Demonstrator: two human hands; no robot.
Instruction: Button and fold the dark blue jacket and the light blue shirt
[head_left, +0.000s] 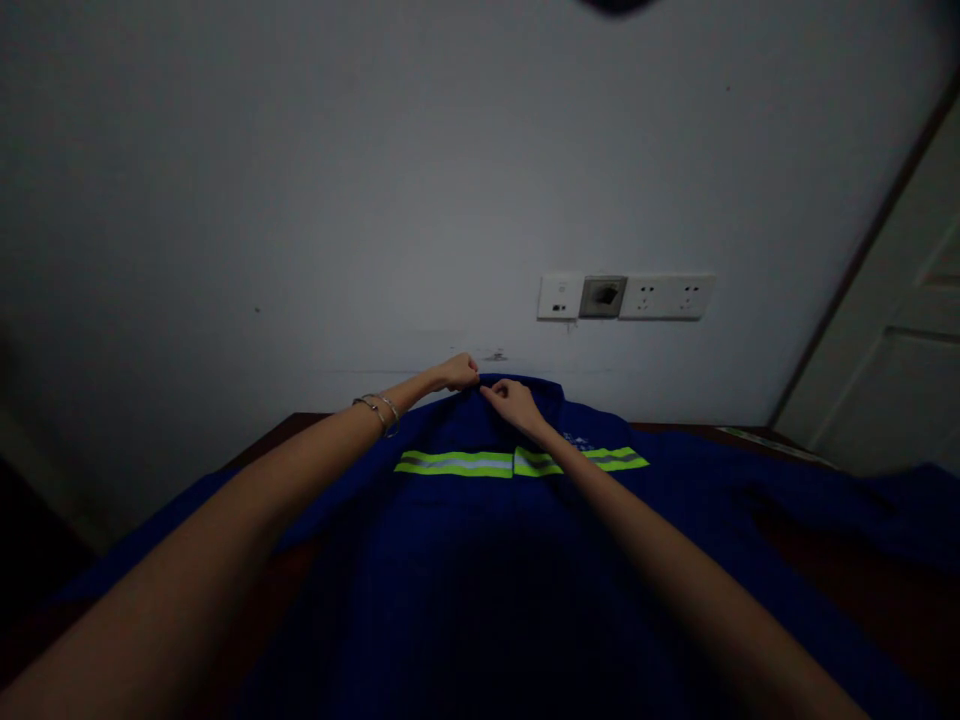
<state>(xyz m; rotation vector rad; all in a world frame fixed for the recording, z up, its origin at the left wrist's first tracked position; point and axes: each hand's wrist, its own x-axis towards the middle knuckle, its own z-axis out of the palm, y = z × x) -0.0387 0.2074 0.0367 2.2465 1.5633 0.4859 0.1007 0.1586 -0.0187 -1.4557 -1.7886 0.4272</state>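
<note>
Jacket (450,510): blue, laid out before me, its collar (550,393) at my left hand (459,372) and right hand (516,402), sleeves spreading both ways.
Left hand: closed, fingers gripping the collar's left part.
Right hand: just beside it, fingers curled, tips at the collar; whether they pinch cloth I cannot tell.
Bracelets (388,402): metal, around my left wrist.
Stripe (454,463): yellow-green and silver across the chest, partly hidden by my right forearm (645,520).
Print (577,440): white, just right of that forearm.
Table (289,580): dark red-brown, under the jacket.
Wall (375,200): pale, scuffed behind the collar.
Sockets (664,297): in a row, right of my hands.
Door (900,380): far right, dimly lit.
</note>
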